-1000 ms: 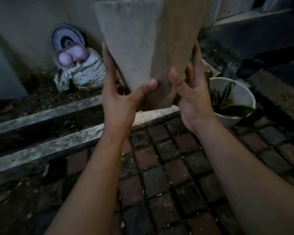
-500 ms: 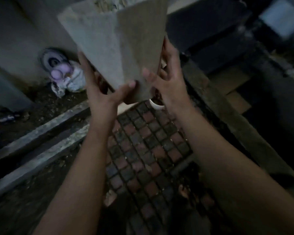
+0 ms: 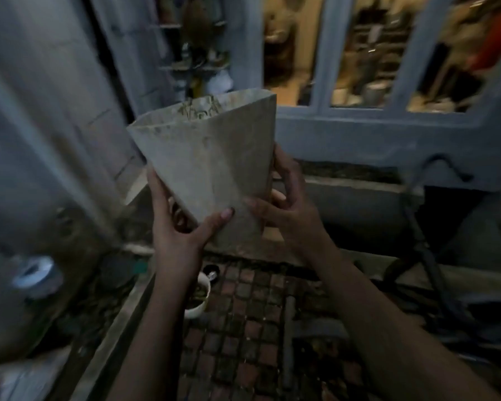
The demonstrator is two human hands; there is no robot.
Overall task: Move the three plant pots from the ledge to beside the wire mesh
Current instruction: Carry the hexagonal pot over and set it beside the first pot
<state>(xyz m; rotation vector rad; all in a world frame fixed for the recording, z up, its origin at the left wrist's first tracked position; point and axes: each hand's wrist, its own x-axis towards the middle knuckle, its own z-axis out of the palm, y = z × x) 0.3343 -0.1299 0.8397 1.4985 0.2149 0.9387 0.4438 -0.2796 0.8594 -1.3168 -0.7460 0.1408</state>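
A tall grey concrete plant pot (image 3: 214,169), tapered toward its base, hangs in the air at the middle of the head view. My left hand (image 3: 180,227) grips its lower left side with the thumb across the front. My right hand (image 3: 284,209) clasps its lower right side. Dry soil shows at the pot's open top. A white round pot (image 3: 198,296) holding a green plant stands on the brick paving below my left forearm, partly hidden by it. No wire mesh is visible.
Red-brown brick paving (image 3: 243,328) lies underfoot, bounded by a concrete kerb (image 3: 119,322) on the left. A grey wall with lit window openings (image 3: 368,53) stands ahead. A dark metal stand (image 3: 425,256) is at the right. A pale blurred object (image 3: 32,273) lies left.
The view has swung round from the kerb and the bundle by the wall toward the windowed wall. The pot stays held in both hands and now sits lower in view.
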